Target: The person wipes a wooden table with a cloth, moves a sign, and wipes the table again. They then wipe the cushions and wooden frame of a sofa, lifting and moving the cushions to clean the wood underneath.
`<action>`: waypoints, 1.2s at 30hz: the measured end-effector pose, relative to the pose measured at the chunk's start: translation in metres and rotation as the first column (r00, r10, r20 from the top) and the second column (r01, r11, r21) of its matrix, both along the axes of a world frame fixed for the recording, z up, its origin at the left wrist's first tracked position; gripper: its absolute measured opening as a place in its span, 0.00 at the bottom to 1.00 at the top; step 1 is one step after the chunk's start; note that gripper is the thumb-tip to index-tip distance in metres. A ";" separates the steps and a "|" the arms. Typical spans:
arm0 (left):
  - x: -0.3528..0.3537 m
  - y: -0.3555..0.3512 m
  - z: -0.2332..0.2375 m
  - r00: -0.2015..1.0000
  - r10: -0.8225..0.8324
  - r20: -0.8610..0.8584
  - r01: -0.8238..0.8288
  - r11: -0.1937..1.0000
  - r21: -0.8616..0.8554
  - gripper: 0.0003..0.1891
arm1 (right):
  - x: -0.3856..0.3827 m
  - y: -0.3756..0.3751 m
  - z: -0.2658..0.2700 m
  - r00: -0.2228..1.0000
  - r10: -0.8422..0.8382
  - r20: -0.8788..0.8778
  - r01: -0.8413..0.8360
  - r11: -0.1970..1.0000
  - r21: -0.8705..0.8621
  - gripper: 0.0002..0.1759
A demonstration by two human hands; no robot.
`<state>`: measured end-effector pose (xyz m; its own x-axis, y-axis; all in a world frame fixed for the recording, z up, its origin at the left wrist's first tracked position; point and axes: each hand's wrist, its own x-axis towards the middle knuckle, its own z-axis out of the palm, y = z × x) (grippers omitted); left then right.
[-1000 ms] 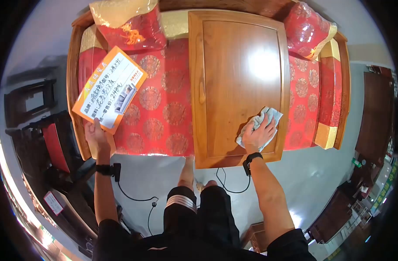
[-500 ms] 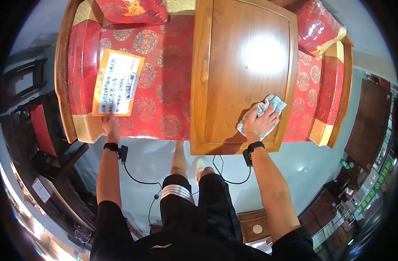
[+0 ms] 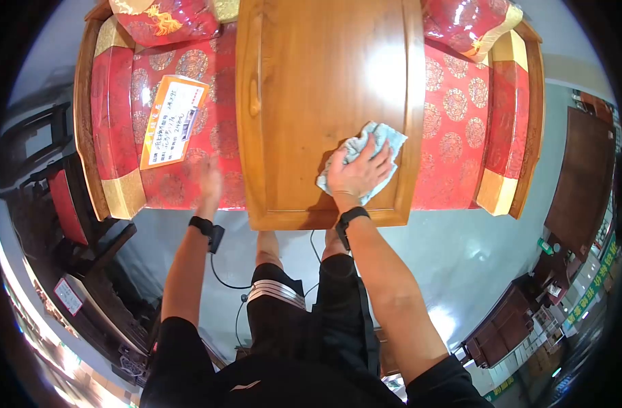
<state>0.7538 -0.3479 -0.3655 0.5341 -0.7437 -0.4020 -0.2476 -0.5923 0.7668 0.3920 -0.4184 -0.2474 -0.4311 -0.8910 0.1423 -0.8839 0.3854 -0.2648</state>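
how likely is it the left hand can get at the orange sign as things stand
Likely yes: the left hand is empty over the red cushion beside the sign, with nothing lying between them.

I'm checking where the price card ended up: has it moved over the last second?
Yes. The price card left the left hand and came down; it now lies on the red seat cushion, left of the wooden table.

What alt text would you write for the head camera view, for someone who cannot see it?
Seen from above, a person's right hand presses a pale blue cloth flat on a wooden table. Their left hand, blurred, is over a red patterned seat cushion, near an orange-edged sign lying on it.
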 end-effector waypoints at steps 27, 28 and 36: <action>-0.166 -0.076 0.100 0.796 -0.084 0.599 -0.157 0.928 0.338 0.26 | -0.093 -0.158 0.006 0.826 0.561 0.045 -0.561 0.828 -0.024 0.41; -0.165 -0.076 0.102 0.796 -0.082 0.600 -0.162 0.926 0.341 0.26 | -0.095 -0.168 0.005 0.824 0.565 0.048 -0.565 0.825 -0.023 0.41; -0.168 -0.077 0.103 0.801 -0.093 0.591 -0.148 0.926 0.347 0.26 | -0.097 -0.238 -0.005 0.806 0.591 -0.024 -0.592 0.804 -0.056 0.40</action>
